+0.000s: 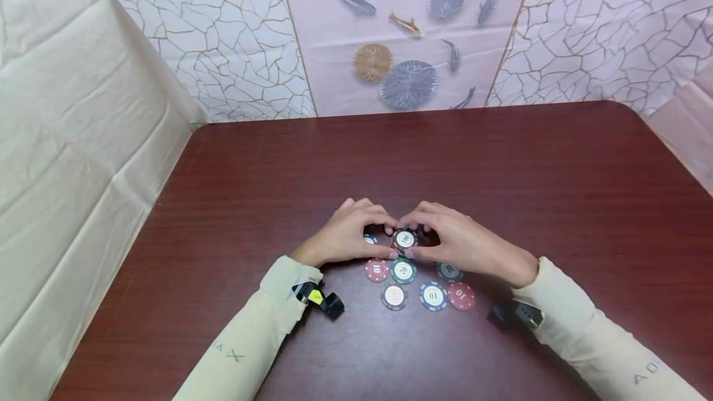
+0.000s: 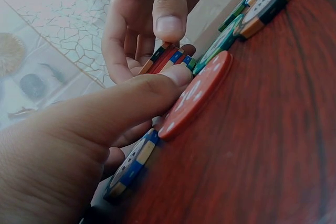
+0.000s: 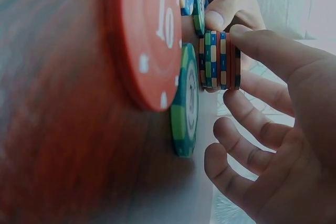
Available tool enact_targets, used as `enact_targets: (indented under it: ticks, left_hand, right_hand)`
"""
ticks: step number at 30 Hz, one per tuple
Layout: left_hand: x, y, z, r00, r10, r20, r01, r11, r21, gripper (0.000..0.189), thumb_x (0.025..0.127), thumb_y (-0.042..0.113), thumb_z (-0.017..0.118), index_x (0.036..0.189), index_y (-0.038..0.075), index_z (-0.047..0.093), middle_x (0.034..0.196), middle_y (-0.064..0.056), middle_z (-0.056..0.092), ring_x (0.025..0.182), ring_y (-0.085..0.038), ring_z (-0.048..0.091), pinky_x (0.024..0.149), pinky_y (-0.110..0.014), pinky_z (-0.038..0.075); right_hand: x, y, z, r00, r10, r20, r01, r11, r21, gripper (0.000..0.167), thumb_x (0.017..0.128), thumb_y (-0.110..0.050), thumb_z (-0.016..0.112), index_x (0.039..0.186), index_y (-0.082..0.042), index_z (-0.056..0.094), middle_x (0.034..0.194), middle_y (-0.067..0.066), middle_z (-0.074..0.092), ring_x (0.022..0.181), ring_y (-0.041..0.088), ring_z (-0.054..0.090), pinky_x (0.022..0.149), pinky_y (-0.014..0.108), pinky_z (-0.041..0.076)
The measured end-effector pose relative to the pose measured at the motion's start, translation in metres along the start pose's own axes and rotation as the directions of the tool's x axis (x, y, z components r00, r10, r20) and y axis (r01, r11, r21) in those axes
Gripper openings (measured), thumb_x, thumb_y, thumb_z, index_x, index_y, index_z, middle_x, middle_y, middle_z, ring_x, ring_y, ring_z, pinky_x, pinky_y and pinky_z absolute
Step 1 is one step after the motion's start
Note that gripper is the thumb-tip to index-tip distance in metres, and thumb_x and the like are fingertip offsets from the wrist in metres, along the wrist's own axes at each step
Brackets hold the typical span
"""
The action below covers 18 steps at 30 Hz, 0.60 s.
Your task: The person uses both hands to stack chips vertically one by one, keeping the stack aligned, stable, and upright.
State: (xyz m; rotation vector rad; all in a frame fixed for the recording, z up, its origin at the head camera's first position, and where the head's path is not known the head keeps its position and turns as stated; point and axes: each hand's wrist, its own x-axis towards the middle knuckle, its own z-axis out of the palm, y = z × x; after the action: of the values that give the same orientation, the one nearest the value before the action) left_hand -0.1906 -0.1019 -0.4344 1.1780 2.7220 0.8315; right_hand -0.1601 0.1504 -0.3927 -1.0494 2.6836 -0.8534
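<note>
Between the two hands stands an upright stack of several poker chips (image 1: 405,239), with a black 100 chip on top. In the right wrist view the side of the stack (image 3: 220,60) shows striped edges in blue, green, red and black. My left hand (image 1: 350,234) holds the stack from the left, its thumb low on the near side. From the right, my right hand (image 1: 465,243) pinches the stack near its top between thumb and index finger; the other fingers are loosely bent. Under the left hand a blue chip (image 1: 370,239) is partly hidden.
Loose chips lie flat on the dark red table (image 1: 267,172) on the near side of the stack: a red one (image 1: 377,270), green ones (image 1: 403,270), a grey-edged one (image 1: 394,296), a blue one (image 1: 433,296) and another red (image 1: 461,296). Patterned cloth (image 1: 223,36) hangs behind.
</note>
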Motion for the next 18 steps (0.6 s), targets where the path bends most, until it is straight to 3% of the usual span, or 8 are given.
enact_targets:
  ticks: [10,18]
  left_hand:
    - [0.001,0.001,0.001,1.000,0.013,-0.006,-0.013,1.000,0.002,0.043,0.085,0.048,0.088,0.121,0.028,0.079,0.102,0.021,0.066,0.102,-0.005,0.052,0.089,-0.035,0.033]
    - [0.001,0.001,0.003,1.000,0.020,-0.022,-0.020,1.000,-0.009,0.041,0.086,0.049,0.087,0.122,0.033,0.078,0.096,0.025,0.062,0.097,-0.001,0.049,0.086,-0.033,0.032]
  right_hand:
    - [-0.008,-0.001,-0.006,0.999,0.023,-0.043,-0.021,0.998,0.058,0.037,0.095,-0.022,0.081,0.130,-0.015,0.071,0.109,-0.004,0.064,0.095,0.015,0.060,0.083,0.037,0.054]
    - [-0.033,-0.006,-0.022,0.991,0.052,-0.126,-0.038,0.994,0.107,0.035,0.096,-0.017,0.080,0.128,-0.013,0.070,0.109,0.000,0.065,0.092,0.019,0.058,0.077,0.035,0.052]
